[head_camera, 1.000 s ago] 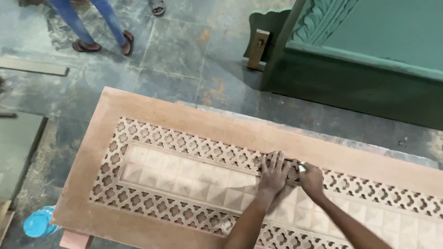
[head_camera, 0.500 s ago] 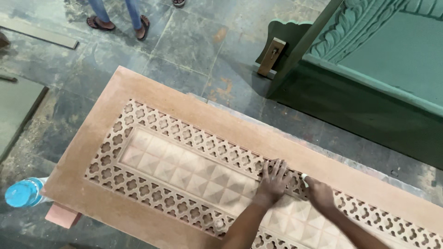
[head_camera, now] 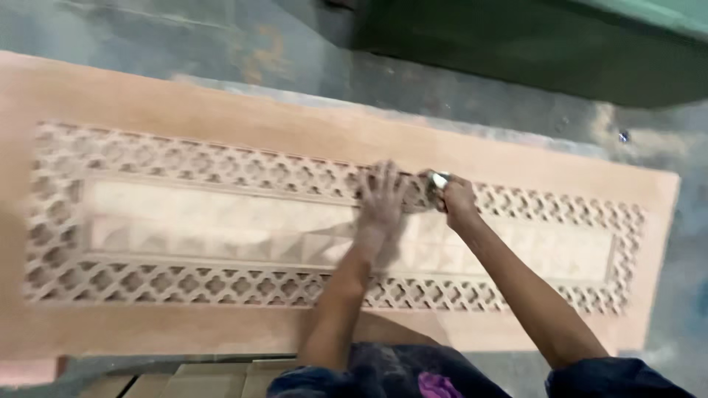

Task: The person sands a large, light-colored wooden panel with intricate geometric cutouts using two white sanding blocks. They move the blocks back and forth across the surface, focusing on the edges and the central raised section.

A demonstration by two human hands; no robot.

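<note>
Fingers [head_camera: 383,180] of the left hand [head_camera: 381,210] spread flat on one long pale carved wooden panel [head_camera: 221,221] with pierced lattice borders; the right hand [head_camera: 456,200] curls closed around one small silvery tool [head_camera: 439,179] touching the upper lattice strip.

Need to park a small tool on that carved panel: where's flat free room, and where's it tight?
Free: the plain border strip of the wooden panel between the lattice band and the far edge; also the near strip below the lattice, left of the arms. Crowded: upper lattice mid-panel, where the left hand lies flat and the right hand grips a small metallic tool.
</note>
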